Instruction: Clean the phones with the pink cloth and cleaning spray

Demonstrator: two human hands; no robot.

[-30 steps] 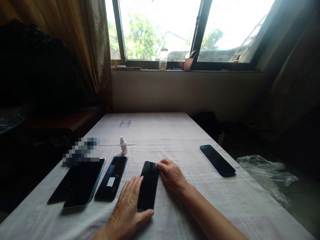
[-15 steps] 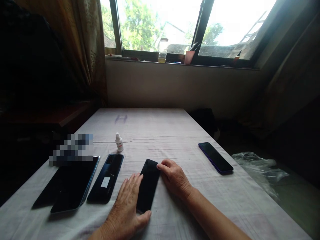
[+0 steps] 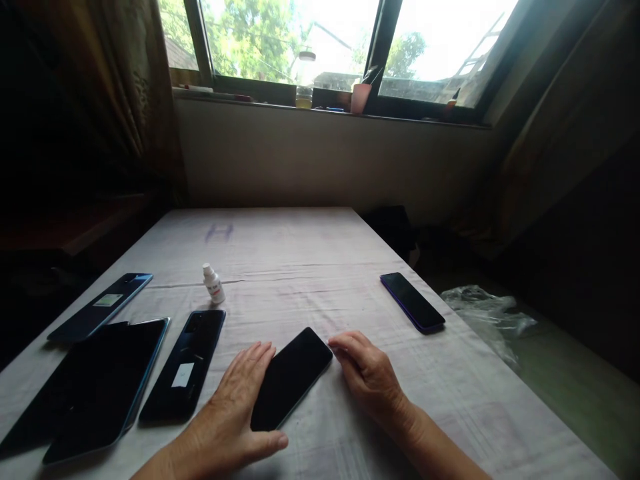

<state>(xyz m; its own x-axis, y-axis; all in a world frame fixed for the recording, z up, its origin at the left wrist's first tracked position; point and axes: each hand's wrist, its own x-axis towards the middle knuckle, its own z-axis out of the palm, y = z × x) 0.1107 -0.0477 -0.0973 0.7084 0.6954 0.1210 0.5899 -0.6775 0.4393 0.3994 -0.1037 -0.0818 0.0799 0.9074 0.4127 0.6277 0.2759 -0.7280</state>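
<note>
A black smartphone (image 3: 293, 377) lies flat on the cloth-covered table, turned at a slant, its dark glossy face up. My left hand (image 3: 225, 407) rests along its left side, fingers stretched out against the edge and thumb spread beside the near end. Part of the phone's left side is hidden by that hand. At the far right corner of the phone is my right hand (image 3: 370, 373), thumb and fingers pressed together. What its fingertips pinch, if anything, is too small to tell.
Left of my hands lie a phone (image 3: 187, 353) with a white label, overlapping dark glossy devices (image 3: 110, 380) and another labelled phone (image 3: 107, 303). A small white bottle (image 3: 214, 285) stands behind. A purple-edged phone (image 3: 413, 303) lies right, near the table edge; clear plastic (image 3: 485, 310) is beyond it.
The phone between my hands has turned clockwise. My right fingers have shifted off its corner to just beside it. The view has swung slightly right.
</note>
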